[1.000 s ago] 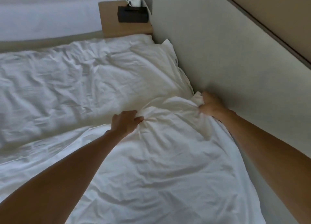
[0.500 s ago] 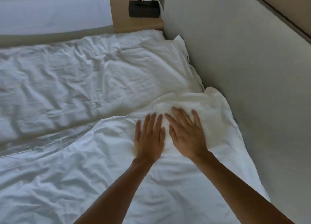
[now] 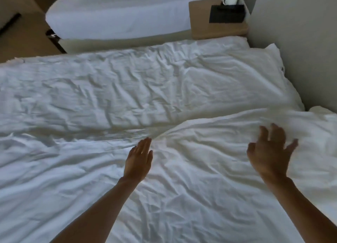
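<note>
Duvet (image 3: 182,197) soft, light, wrinkles easily; best gripped at top hem near bed's wall edge. Left hand (image 3: 138,160) flat, fingers straight together; right hand (image 3: 269,151) spread wide, holding nothing.

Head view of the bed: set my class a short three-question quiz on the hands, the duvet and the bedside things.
1. True or false: the left hand grips a fold of the white duvet.
2. Which hand is nearer the wall, and are its fingers spread or curled?
3. The black tissue box stands: A on the duvet; B on the bedside table; C in the right hand.
Key: 1 false, it lies flat on the duvet with straight fingers; 2 the right hand, spread; 3 B.
</note>
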Demonstrator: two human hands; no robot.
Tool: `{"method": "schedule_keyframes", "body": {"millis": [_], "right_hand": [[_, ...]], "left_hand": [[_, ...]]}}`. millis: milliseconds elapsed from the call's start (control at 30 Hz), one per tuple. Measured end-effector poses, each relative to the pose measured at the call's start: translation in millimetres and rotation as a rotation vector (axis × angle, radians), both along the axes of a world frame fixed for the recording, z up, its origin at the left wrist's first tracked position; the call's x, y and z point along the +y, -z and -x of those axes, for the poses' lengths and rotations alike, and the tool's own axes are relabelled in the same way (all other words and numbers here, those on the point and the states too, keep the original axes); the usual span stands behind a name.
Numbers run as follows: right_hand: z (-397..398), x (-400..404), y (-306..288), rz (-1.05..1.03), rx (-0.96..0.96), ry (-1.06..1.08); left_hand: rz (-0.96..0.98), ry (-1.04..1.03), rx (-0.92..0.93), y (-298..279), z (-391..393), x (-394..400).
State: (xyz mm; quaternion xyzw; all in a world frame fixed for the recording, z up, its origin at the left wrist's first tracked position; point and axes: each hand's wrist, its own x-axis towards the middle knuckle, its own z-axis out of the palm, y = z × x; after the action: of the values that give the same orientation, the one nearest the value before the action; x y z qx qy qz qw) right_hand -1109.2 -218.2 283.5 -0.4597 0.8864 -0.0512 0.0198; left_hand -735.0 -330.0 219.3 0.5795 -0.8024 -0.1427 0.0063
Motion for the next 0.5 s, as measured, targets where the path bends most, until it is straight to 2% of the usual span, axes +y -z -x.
{"method": "schedule_keyframes", "body": {"millis": [100, 200, 300, 400, 500], "right_hand": [[-126.1, -31.0, 14.2, 0.158, -0.034, -0.439], [-237.1, -66.8, 54.4, 0.096, -0.107, -0.720], [-272.8, -95.6, 106.0, 0.007, -0.068, -0.721], [-240.9, -92.2, 141.2, -0.059, -0.055, -0.616], [-211.2, -69.1, 146.2, -0.269, -0.024, -0.506]], "left_hand": [[-0.051, -0.105, -0.081, 5.0, -64.3, -16.4], [-0.087, -0.147, -0.212, 28.8, -120.1, -45.7], [-0.061, -0.103, -0.266, 54.1, -158.9, -73.4], [-0.077, 0.023, -0.275, 81.8, -188.4, -83.3], [-0.078, 0.110, -0.272, 96.9, -218.7, -79.3]]}}
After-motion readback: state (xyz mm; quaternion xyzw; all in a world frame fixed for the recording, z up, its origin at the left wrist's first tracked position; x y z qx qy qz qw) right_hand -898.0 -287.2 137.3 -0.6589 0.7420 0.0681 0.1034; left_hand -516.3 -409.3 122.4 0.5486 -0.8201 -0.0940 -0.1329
